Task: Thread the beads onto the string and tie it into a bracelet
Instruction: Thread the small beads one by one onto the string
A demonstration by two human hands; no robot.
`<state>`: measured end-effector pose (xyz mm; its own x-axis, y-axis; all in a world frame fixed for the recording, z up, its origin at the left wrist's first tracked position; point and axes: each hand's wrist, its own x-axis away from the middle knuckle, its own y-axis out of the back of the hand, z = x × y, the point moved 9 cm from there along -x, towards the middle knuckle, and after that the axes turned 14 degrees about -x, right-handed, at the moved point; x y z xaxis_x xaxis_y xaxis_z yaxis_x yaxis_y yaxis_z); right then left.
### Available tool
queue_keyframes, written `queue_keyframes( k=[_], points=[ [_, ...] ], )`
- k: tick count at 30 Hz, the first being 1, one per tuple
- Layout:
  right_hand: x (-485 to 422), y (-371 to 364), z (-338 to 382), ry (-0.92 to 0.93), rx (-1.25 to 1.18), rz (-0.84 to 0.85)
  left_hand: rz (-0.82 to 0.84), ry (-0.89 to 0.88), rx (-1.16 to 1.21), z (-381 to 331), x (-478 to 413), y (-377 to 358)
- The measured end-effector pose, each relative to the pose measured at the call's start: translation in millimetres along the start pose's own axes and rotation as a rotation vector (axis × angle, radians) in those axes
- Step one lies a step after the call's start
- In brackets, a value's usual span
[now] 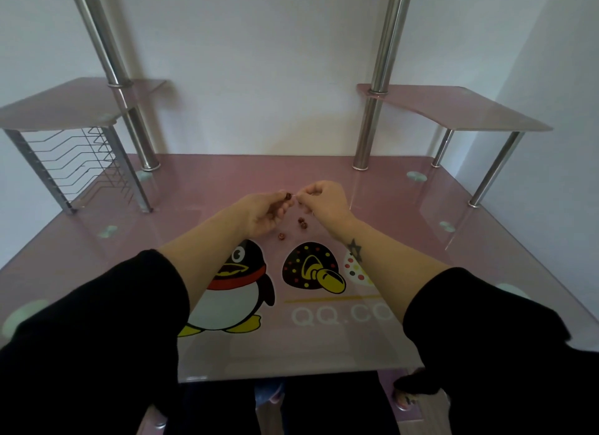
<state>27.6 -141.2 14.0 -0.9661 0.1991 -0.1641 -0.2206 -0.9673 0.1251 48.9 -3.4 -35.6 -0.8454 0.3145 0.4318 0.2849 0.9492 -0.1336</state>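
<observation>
My left hand (264, 212) pinches a dark red bead (287, 195) at its fingertips, raised above the pink glass desk (207, 188). Close beside it on the right, my right hand (325, 201) pinches the thin pale string (299, 203), whose end points at the held bead; the string is barely visible. Three loose dark red beads lie on the desk under the hands: one (301, 221), another (303, 226) just below it, and a third (281, 236) further left.
Two steel posts (129, 110) (369, 117) rise from the back of the desk and carry pink side shelves (64, 107) (460, 110). A wire rack (84, 162) stands at the back left. Penguin and mushroom prints (233, 289) cover the near desk surface.
</observation>
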Motion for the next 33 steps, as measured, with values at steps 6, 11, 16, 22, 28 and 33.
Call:
queue_keyframes(
  k=[6,11,16,22,28,33],
  points=[
    [1.5,-1.4,-0.3,-0.003,0.009,0.008,0.0,-0.01,-0.021,0.1,-0.1,0.0],
    [3.4,-3.2,4.2,0.026,0.033,0.021,-0.002,-0.02,-0.045,-0.1,0.0,-0.1],
    [4.4,-2.5,3.6,0.037,0.035,0.024,-0.004,-0.017,-0.034,-0.1,1.0,-0.2],
    [3.1,-3.3,1.9,0.045,0.058,0.033,-0.005,-0.017,-0.047,1.0,1.2,-2.2],
    [2.3,-3.4,-2.5,0.021,0.036,0.061,0.005,-0.019,-0.055,0.2,1.2,-0.8],
    [1.9,-5.2,-5.1,-0.014,-0.024,0.081,0.007,-0.015,-0.04,0.6,2.5,-1.0]
  ],
)
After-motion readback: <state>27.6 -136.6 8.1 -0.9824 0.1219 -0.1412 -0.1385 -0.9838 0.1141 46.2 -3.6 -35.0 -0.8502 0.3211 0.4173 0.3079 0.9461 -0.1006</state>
